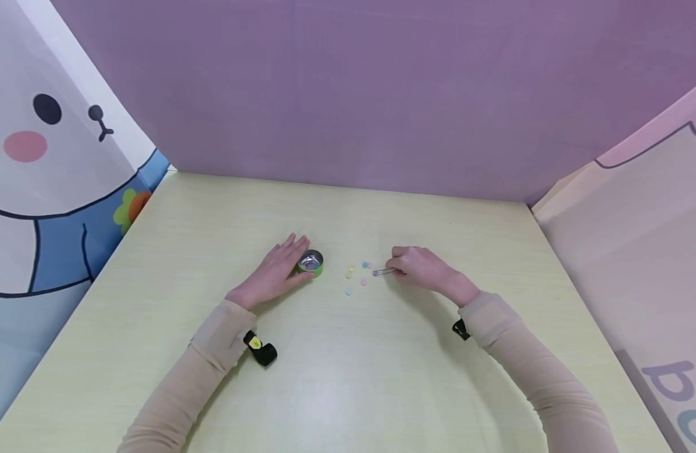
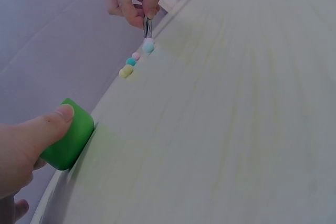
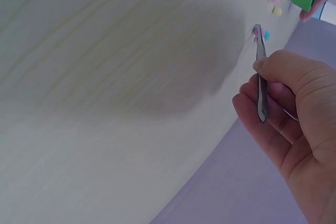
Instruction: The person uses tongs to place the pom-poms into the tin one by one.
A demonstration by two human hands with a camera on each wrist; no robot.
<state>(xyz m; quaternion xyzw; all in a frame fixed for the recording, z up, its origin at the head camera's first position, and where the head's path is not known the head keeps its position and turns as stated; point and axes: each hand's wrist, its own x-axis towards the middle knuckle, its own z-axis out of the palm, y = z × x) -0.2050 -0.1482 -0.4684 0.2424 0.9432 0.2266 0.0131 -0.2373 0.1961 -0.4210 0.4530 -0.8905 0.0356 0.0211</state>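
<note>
A small round green tin [image 1: 318, 271], with a silvery inside and an open top, stands upright on the table. My left hand [image 1: 274, 270] holds it from the left, thumb along its near side and fingers along the far side. To the right, my right hand [image 1: 424, 269] pinches a pair of metal tweezers [image 3: 261, 77] between thumb and fingers. The tips point left and have a small purple bead [image 3: 255, 33] at them. Between the tin and the tweezers lie several loose pastel beads, among them a yellow bead [image 1: 348, 275], a pink bead [image 1: 363, 282] and a light blue bead [image 1: 349, 291].
The pale wooden table [image 1: 336, 377] meets a purple panel [image 1: 353, 94] at its back edge. A panel with a cartoon face [image 1: 48, 176] stands at the left, and a pale printed panel [image 1: 636, 220] at the right. Black straps hang at both sleeves.
</note>
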